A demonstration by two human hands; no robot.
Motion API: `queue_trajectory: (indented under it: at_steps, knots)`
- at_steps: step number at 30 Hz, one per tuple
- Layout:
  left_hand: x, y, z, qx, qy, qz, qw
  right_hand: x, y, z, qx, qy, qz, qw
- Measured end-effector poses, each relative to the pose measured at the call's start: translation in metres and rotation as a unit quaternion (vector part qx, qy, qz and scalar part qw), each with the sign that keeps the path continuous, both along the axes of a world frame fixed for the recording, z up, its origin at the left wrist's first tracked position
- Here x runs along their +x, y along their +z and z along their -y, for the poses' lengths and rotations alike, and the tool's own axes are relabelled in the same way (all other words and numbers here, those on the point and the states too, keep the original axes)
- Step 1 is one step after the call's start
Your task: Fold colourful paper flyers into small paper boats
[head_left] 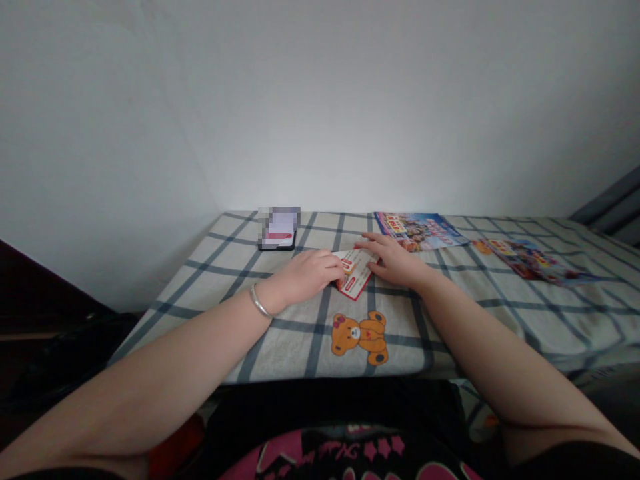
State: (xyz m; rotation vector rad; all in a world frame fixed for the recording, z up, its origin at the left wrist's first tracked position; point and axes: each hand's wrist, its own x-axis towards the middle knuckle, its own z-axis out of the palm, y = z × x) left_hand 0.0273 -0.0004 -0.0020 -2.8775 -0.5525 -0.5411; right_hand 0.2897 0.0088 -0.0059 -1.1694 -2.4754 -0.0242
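Note:
A small red and white folded leaflet (356, 279) lies on the checked bedsheet (450, 313) in front of me. My left hand (307, 273), with a silver bangle on the wrist, rests on the leaflet's left edge, its fingers curled down and pressed together. My right hand (395, 261) lies flat on the leaflet's right side, fingers stretched out toward its top edge. Both hands press the paper against the sheet.
A phone (278, 229) lies on the sheet to the far left. Two colourful leaflets, one (419, 231) behind my right hand and one (533, 261) further right, lie flat. A bear print (361, 336) marks the sheet's near edge. A white wall stands behind.

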Motion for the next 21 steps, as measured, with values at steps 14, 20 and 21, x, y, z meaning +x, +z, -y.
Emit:
queue_trajectory:
  at_steps: [14,20,21]
  knots:
    - [-0.008,0.001,-0.001,0.03,0.139,0.03,0.989,-0.004,0.01,0.007,-0.059,0.095,0.035,0.993]
    - [-0.005,-0.001,0.003,0.037,0.135,0.025,0.99,-0.005,0.011,0.009,-0.037,0.088,0.046,0.994]
    - [-0.005,-0.001,0.002,0.039,0.13,0.024,0.99,-0.006,0.011,0.01,-0.036,0.09,0.049,0.994]
